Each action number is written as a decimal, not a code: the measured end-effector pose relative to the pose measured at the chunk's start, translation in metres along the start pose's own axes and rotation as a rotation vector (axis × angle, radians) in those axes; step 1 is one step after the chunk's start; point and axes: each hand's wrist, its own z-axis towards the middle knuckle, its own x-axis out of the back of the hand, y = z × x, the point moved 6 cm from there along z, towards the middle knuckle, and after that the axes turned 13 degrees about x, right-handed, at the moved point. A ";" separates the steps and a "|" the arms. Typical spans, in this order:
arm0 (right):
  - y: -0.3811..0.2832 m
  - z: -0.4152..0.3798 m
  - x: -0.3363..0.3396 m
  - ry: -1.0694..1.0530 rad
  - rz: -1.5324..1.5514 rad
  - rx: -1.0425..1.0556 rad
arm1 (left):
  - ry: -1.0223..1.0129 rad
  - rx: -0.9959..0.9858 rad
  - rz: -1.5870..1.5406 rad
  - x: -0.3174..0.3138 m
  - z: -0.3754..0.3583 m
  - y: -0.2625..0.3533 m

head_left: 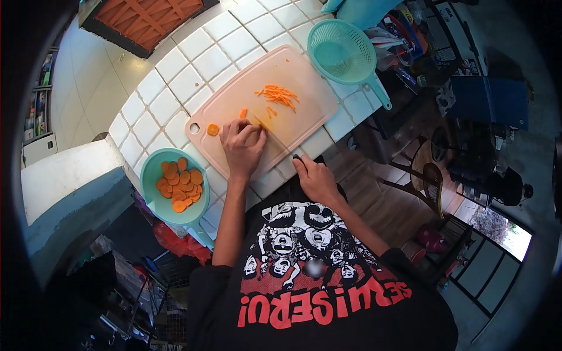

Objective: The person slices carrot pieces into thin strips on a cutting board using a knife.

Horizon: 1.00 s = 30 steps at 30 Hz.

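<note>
My left hand [243,146] presses curled fingertips onto a pink cutting board [313,93], over a carrot piece that they mostly hide. Closed around the black handle of a knife [281,139] is my right hand [317,180]; the blade slants across the board, its tip end beside my left fingers. Thin carrot strips [280,95] lie in a pile beyond the blade, with a few loose ones nearer to it. A carrot slice [213,129] rests near the board's hole, and a small carrot piece [243,113] sits just past my left fingers.
On the white tiled counter [211,62], a turquoise strainer [146,193] with round carrot slices stands at the left. Another turquoise strainer [342,52] stands at the far right, its handle over the edge. A wooden chair [430,178] is on the floor to the right.
</note>
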 end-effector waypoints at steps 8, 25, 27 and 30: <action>-0.001 0.001 -0.001 -0.065 0.024 -0.015 | -0.001 0.001 -0.017 -0.001 0.000 -0.001; 0.006 -0.001 0.004 0.012 0.008 -0.013 | -0.003 0.025 -0.038 0.001 0.000 0.000; 0.002 0.001 0.003 0.007 0.009 0.002 | 0.000 0.024 -0.044 0.001 0.001 -0.001; -0.003 0.000 0.005 -0.018 0.002 0.009 | -0.007 0.028 -0.054 -0.001 0.000 -0.004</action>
